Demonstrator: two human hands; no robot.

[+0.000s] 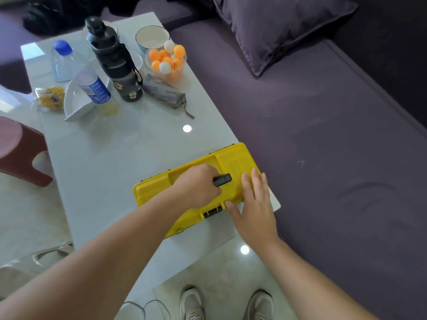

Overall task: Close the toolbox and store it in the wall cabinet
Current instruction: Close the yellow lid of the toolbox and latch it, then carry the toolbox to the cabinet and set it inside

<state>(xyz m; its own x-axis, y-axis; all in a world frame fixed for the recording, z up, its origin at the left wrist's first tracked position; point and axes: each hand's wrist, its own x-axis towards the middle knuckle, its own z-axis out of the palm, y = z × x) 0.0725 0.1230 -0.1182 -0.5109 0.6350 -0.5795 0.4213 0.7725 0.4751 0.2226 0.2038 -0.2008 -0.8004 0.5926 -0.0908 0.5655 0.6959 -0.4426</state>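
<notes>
A yellow toolbox (152,188) lies flat with its lid down at the near right corner of the white glossy table (120,144). My left hand (198,183) is curled around the black handle (223,179) on top of the lid. My right hand (254,204) rests flat on the lid's right end, fingers spread, thumb beside the black front latch (212,212). No wall cabinet is in view.
At the table's far end stand a black bottle (115,63), two clear water bottles (92,84), a cup of ping-pong balls (167,61), a white bowl (151,38), a dish and a pouch. A purple sofa (323,135) runs along the right. A red stool (20,153) stands left.
</notes>
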